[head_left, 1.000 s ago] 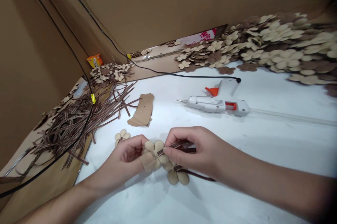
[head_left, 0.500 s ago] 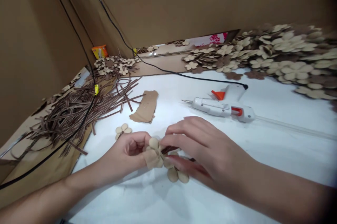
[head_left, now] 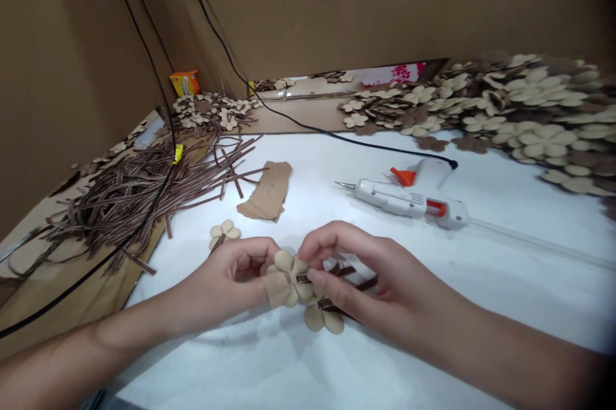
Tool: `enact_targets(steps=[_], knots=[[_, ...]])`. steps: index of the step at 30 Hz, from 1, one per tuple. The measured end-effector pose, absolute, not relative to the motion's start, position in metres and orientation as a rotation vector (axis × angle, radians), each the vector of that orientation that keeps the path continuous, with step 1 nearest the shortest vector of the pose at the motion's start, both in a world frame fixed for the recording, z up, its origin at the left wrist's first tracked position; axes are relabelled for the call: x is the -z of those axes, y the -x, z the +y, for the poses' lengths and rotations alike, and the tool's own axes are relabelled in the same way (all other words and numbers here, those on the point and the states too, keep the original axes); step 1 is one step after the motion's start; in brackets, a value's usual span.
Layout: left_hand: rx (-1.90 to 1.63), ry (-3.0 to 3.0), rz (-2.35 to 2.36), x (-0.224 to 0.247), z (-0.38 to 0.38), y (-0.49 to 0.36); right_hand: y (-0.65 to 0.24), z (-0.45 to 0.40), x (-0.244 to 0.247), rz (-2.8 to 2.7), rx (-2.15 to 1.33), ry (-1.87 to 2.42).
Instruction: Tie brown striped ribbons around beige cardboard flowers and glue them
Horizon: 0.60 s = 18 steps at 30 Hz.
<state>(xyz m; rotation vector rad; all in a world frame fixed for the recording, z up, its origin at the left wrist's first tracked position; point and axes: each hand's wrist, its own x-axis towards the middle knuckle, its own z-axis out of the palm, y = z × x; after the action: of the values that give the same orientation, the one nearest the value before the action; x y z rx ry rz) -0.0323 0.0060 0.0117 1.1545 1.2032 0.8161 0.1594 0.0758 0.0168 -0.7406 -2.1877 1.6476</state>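
My left hand (head_left: 240, 272) is closed on the edge of a cream felt-like flower (head_left: 285, 261); a tan wrap covers its thumb tip. My right hand (head_left: 356, 262) pinches a brown strip with pale stitching (head_left: 303, 278), which lies against the flower's middle. Its thumb and forefinger meet at the strip's end. Beneath my right hand, a second cream flower (head_left: 323, 319) with a brown strip rests on the white table, partly hidden. Behind my left wrist lies another cream flower (head_left: 225, 230), also with a strip on it.
A white glue gun (head_left: 399, 197) lies behind my right hand, its black cord (head_left: 308, 128) running leftward. A torn cardboard piece (head_left: 267, 192) is mid-table. Brown strips (head_left: 129, 192) are heaped at left. Cream and brown flowers (head_left: 543, 137) pile up at right.
My right hand's fingers have shifted and closed into a pinch at the flower's middle, so the strip now shows across it. My left hand keeps its hold.
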Motion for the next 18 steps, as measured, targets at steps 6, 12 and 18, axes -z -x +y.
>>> enact_targets(steps=[6,12,18], knots=[[-0.840,-1.087,1.112,-0.0104,0.0071,0.0325,-0.1582,0.0777,-0.0174,-2.076,-1.752,0.728],[-0.812,-1.141,1.166,-0.0079,0.0056,0.0346,-0.1586,0.0779,-0.0170,-2.027,-1.846,0.757],[-0.806,-1.164,1.199,-0.0125,0.0046,0.0314,-0.1566,0.0764,-0.0182,-2.059,-1.884,0.810]])
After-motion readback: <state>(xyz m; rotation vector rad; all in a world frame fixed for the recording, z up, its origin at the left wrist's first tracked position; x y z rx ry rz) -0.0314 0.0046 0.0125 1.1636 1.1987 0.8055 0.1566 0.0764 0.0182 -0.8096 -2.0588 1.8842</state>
